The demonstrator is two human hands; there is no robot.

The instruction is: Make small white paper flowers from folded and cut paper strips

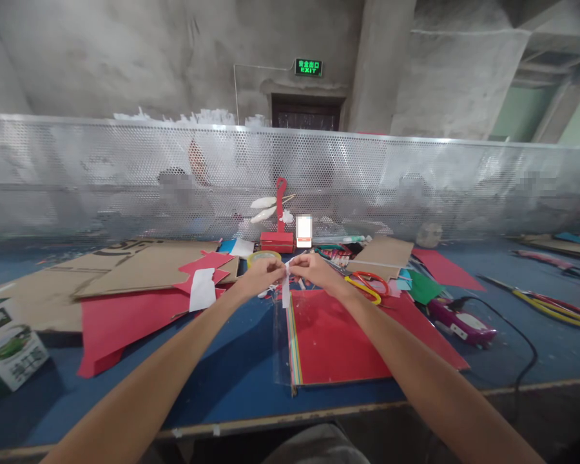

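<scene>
Both hands meet above the middle of the blue table, with a narrow white paper strip [285, 295] hanging between them. My left hand [265, 270] pinches the strip from the left side. From the right, my right hand [313, 269] grips it with thumb and fingers near its top end. Below my right forearm lies a stack of coloured paper in a clear sleeve, a red sheet [343, 341] on top. A roll of tape [265, 256] sits just behind my left hand. Scissors with red and yellow handles [367, 287] lie beside my right hand.
Cardboard pieces [140, 267] and red paper [135, 322] spread over the left, beside a milk carton [12, 348]. On the right are a purple corded device [464, 325] and larger scissors [546, 306]. A perforated metal screen [125, 180] borders the back, behind a red paper construction [277, 241].
</scene>
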